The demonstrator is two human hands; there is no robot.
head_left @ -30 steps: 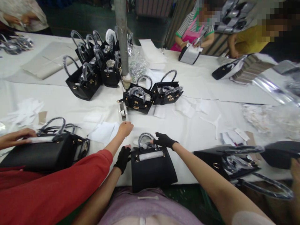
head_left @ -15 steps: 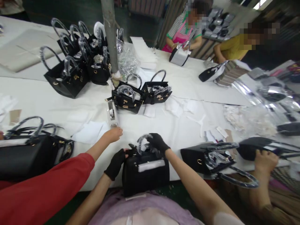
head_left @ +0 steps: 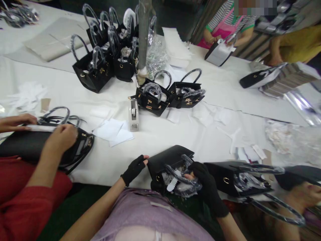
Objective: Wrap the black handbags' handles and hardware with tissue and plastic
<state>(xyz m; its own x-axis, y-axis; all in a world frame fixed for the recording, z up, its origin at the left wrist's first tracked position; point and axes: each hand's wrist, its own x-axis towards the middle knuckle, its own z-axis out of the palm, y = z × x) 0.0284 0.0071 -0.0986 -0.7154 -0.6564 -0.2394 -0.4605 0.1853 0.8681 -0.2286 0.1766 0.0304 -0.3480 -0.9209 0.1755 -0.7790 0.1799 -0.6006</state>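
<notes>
A small black handbag lies tipped over at the near edge of the white table, its open top facing me. My left hand, in a black fingerless glove, pinches the bag's left corner. My right hand, also gloved, is closed around the bag's plastic-wrapped handles at the opening. White paper stuffing shows inside the bag.
A person in red at my left holds another black bag. A white tape dispenser and loose papers lie ahead. Groups of black bags stand round a grey post. More bags lie to my right; other people work across the table.
The bag stood upright; now it is tipped onto its side toward me. My right hand moved down with the handles. The red-sleeved arm drew back from the table's middle to its own bag.
</notes>
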